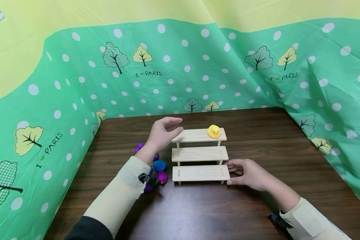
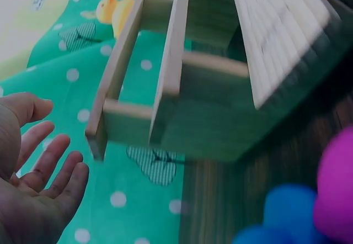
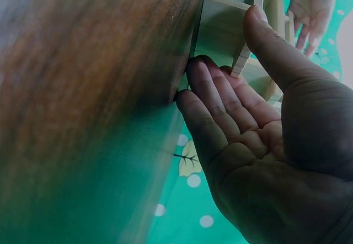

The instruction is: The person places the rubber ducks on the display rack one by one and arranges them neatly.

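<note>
A three-tier wooden step stand (image 1: pixel 200 154) stands on the table, a yellow rubber duck (image 1: pixel 214 131) at the right of its top step. My left hand (image 1: pixel 164 134) hovers by the top step's left end, holding nothing; its fingers are loosely bent in the left wrist view. Around the bottom step's right end lies my right hand (image 1: pixel 248 175), with the thumb near the front corner. In the right wrist view, its thumb touches the board's edge and its fingers extend beside the stand. Blue and magenta rounded objects (image 1: pixel 162 177) lie left of the stand, partly hidden by my left arm.
The dark wood-grain table (image 1: pixel 258 140) carries the stand. A green and yellow cloth (image 1: pixel 174 66) with white dots and trees hangs around its back and sides. Purple pieces (image 1: pixel 139 147) lie beyond my left forearm.
</note>
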Available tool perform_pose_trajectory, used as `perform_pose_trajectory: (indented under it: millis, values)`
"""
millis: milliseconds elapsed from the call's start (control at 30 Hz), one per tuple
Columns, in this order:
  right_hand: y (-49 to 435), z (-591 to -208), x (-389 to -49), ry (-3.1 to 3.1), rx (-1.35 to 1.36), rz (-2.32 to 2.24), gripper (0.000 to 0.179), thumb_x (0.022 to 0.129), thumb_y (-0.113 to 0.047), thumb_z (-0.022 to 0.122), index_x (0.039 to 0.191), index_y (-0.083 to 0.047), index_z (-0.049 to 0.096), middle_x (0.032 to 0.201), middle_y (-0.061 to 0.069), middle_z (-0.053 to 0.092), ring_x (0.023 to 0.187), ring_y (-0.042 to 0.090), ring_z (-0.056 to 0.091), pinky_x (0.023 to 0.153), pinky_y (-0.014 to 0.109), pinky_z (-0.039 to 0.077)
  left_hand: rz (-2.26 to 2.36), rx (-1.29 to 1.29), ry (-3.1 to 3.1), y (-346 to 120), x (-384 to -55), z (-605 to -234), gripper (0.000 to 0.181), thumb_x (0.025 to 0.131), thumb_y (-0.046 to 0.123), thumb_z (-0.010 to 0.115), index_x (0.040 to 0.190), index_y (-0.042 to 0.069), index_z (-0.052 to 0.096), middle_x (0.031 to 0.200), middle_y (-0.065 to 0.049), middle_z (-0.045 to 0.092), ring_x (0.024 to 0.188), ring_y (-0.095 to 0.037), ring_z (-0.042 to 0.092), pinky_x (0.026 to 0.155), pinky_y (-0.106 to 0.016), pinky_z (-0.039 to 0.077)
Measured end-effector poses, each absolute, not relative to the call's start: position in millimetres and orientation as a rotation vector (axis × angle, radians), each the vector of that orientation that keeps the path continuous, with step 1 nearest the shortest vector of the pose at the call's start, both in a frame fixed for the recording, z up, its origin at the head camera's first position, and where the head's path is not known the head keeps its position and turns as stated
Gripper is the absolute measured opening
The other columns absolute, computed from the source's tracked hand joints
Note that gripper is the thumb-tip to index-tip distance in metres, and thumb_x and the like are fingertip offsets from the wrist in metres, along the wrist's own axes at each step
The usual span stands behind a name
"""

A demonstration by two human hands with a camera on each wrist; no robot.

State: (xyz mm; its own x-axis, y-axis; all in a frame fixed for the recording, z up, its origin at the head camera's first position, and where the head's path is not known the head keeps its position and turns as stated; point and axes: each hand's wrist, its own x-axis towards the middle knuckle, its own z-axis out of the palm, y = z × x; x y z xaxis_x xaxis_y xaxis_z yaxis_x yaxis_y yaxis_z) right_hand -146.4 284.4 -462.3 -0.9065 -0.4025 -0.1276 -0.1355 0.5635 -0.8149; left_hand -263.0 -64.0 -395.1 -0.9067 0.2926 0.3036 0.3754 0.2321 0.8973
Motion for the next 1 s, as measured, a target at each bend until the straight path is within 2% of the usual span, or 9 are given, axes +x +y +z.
perform_pose_trajectory:
  millis: [167,300,433,500,700,1000]
  values:
    - [285,-463,-146,2.497,-0.436,-1.272,0.06,0.083,-0.02,0.092,0.131,0.002,0.065,0.123,0.011,0.072,0.112,0.025,0.07,0.092,0.038,0.06,-1.817,-0.564,-2.377,-90,-265,-402,0.03,0.096,0.01,0.078,0.126,0.006,0.074,0.126,-0.009,0.072,0.118,-0.026,0.068,0.105,-0.042,0.054]
    - [286,-463,-145,2.491,-0.444,-1.278,0.059,0.083,-0.021,0.092,0.131,0.001,0.065,0.123,0.01,0.072,0.111,0.025,0.07,0.092,0.039,0.06,-1.783,-0.502,-2.371,-117,-269,-409,0.031,0.096,0.012,0.078,0.126,0.004,0.074,0.126,-0.012,0.072,0.12,-0.033,0.067,0.105,-0.045,0.054]
    - [286,-464,-145,2.492,-0.444,-1.279,0.06,0.083,-0.021,0.092,0.131,0.001,0.065,0.124,0.01,0.072,0.111,0.025,0.07,0.092,0.039,0.06,-1.725,-0.409,-2.391,-146,-272,-420,0.031,0.096,0.015,0.079,0.125,0.004,0.074,0.125,-0.016,0.072,0.12,-0.031,0.066,0.105,-0.048,0.054]
    - [286,-464,-146,2.493,-0.441,-1.279,0.06,0.083,-0.021,0.092,0.131,0.002,0.065,0.124,0.01,0.072,0.111,0.025,0.07,0.092,0.039,0.06,-1.714,-0.359,-2.41,-159,-273,-426,0.031,0.096,0.016,0.079,0.125,0.005,0.074,0.126,-0.017,0.072,0.12,-0.029,0.066,0.105,-0.047,0.054]
    - [285,-464,-147,2.512,-0.403,-1.253,0.059,0.082,-0.022,0.092,0.131,-0.001,0.066,0.123,0.008,0.072,0.111,0.023,0.07,0.092,0.036,0.06,-1.589,-0.221,-2.544,-191,-276,-448,0.033,0.096,0.019,0.079,0.126,0.007,0.073,0.128,-0.016,0.071,0.118,-0.031,0.067,0.102,-0.043,0.056]
    - [282,-461,-145,2.49,-0.408,-1.269,0.058,0.083,-0.019,0.092,0.131,0.0,0.065,0.124,0.01,0.072,0.111,0.025,0.069,0.092,0.04,0.06,-1.336,-0.111,-2.824,-212,-275,-462,0.043,0.092,0.027,0.084,0.126,0.002,0.073,0.124,-0.017,0.073,0.118,-0.034,0.066,0.103,-0.05,0.053]
